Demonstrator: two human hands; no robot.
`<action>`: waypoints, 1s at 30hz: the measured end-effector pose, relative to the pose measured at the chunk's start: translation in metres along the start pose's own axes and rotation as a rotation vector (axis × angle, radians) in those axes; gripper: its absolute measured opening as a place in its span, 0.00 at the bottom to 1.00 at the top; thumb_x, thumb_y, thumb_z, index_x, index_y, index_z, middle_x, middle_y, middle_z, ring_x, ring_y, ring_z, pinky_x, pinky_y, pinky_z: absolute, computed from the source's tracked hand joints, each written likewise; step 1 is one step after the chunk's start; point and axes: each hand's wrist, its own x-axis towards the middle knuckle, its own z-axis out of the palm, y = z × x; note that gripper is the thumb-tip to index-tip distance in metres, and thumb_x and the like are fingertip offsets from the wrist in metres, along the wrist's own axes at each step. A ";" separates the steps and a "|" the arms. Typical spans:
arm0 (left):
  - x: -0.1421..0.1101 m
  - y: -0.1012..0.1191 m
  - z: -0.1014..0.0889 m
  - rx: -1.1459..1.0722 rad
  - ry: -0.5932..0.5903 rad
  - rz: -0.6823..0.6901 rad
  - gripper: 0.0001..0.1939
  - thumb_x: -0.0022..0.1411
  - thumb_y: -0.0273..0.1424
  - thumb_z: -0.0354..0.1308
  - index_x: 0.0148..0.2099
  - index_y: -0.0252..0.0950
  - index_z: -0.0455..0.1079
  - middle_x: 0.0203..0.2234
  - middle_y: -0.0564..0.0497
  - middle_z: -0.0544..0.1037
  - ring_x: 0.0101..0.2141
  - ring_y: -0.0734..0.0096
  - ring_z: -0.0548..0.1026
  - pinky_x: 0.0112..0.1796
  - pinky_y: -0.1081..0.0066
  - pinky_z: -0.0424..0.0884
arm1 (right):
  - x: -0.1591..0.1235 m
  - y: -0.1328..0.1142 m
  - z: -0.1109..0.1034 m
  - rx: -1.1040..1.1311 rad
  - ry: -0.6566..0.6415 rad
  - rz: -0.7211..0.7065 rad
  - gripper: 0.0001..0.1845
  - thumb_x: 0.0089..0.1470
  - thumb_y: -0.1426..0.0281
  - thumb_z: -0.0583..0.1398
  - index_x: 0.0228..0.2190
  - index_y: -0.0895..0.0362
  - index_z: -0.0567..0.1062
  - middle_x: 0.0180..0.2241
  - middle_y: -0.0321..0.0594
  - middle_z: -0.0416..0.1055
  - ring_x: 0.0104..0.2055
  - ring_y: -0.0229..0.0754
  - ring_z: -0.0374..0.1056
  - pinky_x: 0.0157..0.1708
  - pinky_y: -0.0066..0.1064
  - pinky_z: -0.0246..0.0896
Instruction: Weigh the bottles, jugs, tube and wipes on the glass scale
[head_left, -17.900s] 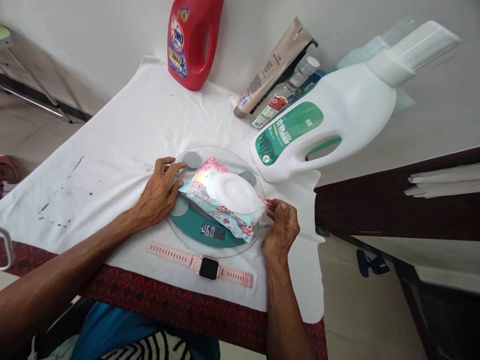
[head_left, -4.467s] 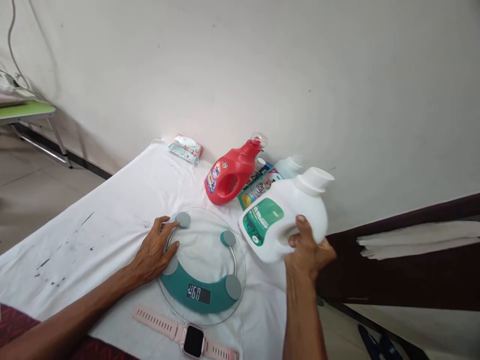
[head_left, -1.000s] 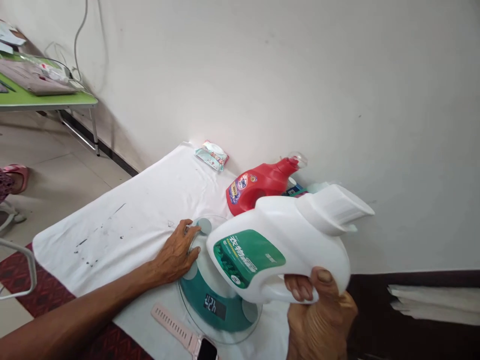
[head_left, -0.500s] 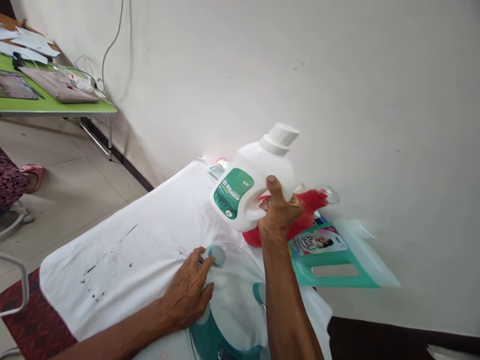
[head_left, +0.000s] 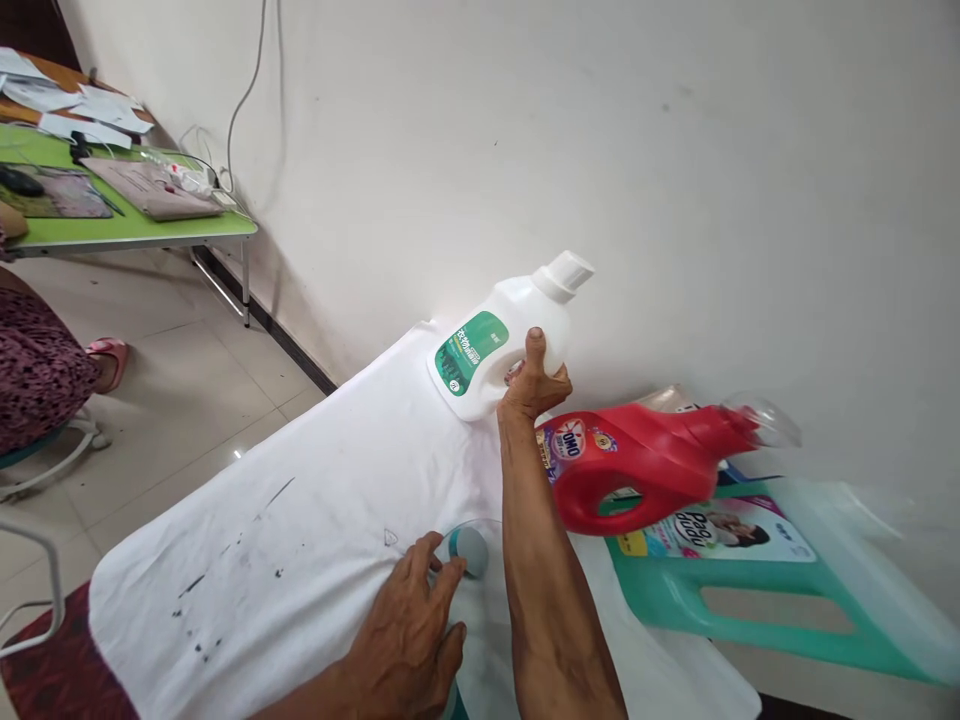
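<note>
The cloth-covered table (head_left: 330,480) is carrying the whole group. The green jug (head_left: 757,590) is standing along the far edge, toward the right, and the red bottle (head_left: 637,465) is sitting just beside it, nearer the middle of that edge. The white bottle (head_left: 487,350) is already occupying the far left corner, close to the wall (head_left: 675,200), with its base appearing to be meeting the cloth. The glass scale (head_left: 472,552) is lying nearer the front edge, bearing no bottle on the part that is showing. The right hand (head_left: 534,388) is clamping around the white bottle's handle, so the placing is looking nearly done and only the letting go is remaining. The left hand (head_left: 409,630) is holding nothing, its fingers lying slightly apart and touching the scale's rim by a round grey pad.

Compared with a second earlier, the white bottle is no longer hanging over the scale but is reaching the far left corner, where it is hiding the wipes pack. The scale's display is now falling outside the view.
</note>
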 end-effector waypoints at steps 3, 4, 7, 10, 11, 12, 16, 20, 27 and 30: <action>-0.002 -0.001 0.003 0.010 0.019 -0.011 0.35 0.67 0.22 0.54 0.73 0.39 0.52 0.69 0.29 0.58 0.67 0.40 0.66 0.59 0.42 0.76 | 0.001 -0.001 -0.005 -0.056 -0.053 -0.029 0.30 0.54 0.37 0.60 0.34 0.52 0.71 0.32 0.42 0.75 0.41 0.52 0.75 0.42 0.43 0.74; -0.003 -0.002 0.004 0.014 0.030 -0.010 0.34 0.68 0.22 0.53 0.73 0.40 0.52 0.69 0.30 0.58 0.67 0.40 0.67 0.58 0.41 0.76 | -0.001 -0.004 -0.011 -0.075 -0.094 -0.038 0.31 0.55 0.37 0.60 0.37 0.53 0.71 0.35 0.43 0.76 0.43 0.53 0.75 0.45 0.44 0.74; -0.001 -0.005 0.005 0.016 0.066 0.017 0.32 0.70 0.24 0.52 0.73 0.40 0.53 0.69 0.30 0.59 0.66 0.40 0.67 0.58 0.40 0.76 | -0.018 -0.015 -0.043 -0.171 -0.186 -0.177 0.37 0.56 0.37 0.60 0.49 0.56 0.68 0.49 0.53 0.73 0.55 0.55 0.71 0.57 0.49 0.68; 0.002 -0.006 0.001 0.009 0.049 0.003 0.30 0.70 0.25 0.52 0.72 0.40 0.55 0.67 0.31 0.62 0.64 0.41 0.69 0.56 0.41 0.77 | -0.050 -0.027 -0.101 -0.304 -0.219 -0.481 0.42 0.58 0.42 0.62 0.60 0.57 0.61 0.62 0.61 0.62 0.66 0.59 0.61 0.66 0.56 0.58; 0.003 -0.006 -0.001 0.011 0.032 0.000 0.30 0.70 0.25 0.52 0.72 0.40 0.55 0.66 0.32 0.63 0.64 0.41 0.70 0.56 0.41 0.77 | -0.060 -0.030 -0.124 -0.335 -0.228 -0.573 0.40 0.60 0.45 0.62 0.62 0.55 0.60 0.63 0.59 0.61 0.68 0.58 0.59 0.67 0.57 0.56; 0.004 -0.005 -0.003 0.014 0.016 0.011 0.29 0.70 0.26 0.52 0.71 0.40 0.56 0.65 0.32 0.63 0.63 0.42 0.71 0.55 0.42 0.78 | -0.067 -0.032 -0.148 -0.356 -0.202 -0.652 0.38 0.61 0.48 0.63 0.63 0.53 0.60 0.63 0.57 0.62 0.68 0.58 0.59 0.67 0.58 0.56; 0.005 -0.003 -0.008 0.028 0.013 0.013 0.25 0.73 0.30 0.52 0.69 0.41 0.60 0.64 0.35 0.63 0.60 0.45 0.73 0.54 0.43 0.78 | -0.068 -0.028 -0.230 -0.416 0.038 -0.729 0.33 0.61 0.53 0.65 0.60 0.52 0.63 0.61 0.55 0.62 0.67 0.59 0.59 0.65 0.61 0.57; 0.006 -0.004 -0.011 0.041 -0.002 0.009 0.23 0.74 0.32 0.52 0.68 0.41 0.61 0.64 0.37 0.63 0.55 0.50 0.75 0.53 0.45 0.79 | -0.040 -0.007 -0.271 -0.349 0.074 -0.387 0.35 0.58 0.47 0.65 0.57 0.57 0.65 0.59 0.57 0.65 0.63 0.57 0.64 0.63 0.56 0.60; 0.006 -0.007 -0.013 0.039 -0.010 0.016 0.22 0.75 0.35 0.51 0.68 0.43 0.61 0.64 0.39 0.62 0.54 0.51 0.75 0.53 0.46 0.78 | -0.005 0.013 -0.248 -0.014 -0.143 0.014 0.38 0.48 0.42 0.68 0.48 0.58 0.69 0.46 0.48 0.76 0.47 0.47 0.75 0.52 0.44 0.70; 0.006 -0.005 -0.014 0.034 -0.024 0.001 0.22 0.75 0.34 0.52 0.68 0.43 0.61 0.64 0.39 0.62 0.54 0.52 0.75 0.53 0.46 0.78 | 0.002 0.018 -0.229 0.139 -0.143 0.126 0.38 0.43 0.41 0.71 0.42 0.56 0.70 0.35 0.38 0.77 0.33 0.40 0.74 0.41 0.37 0.72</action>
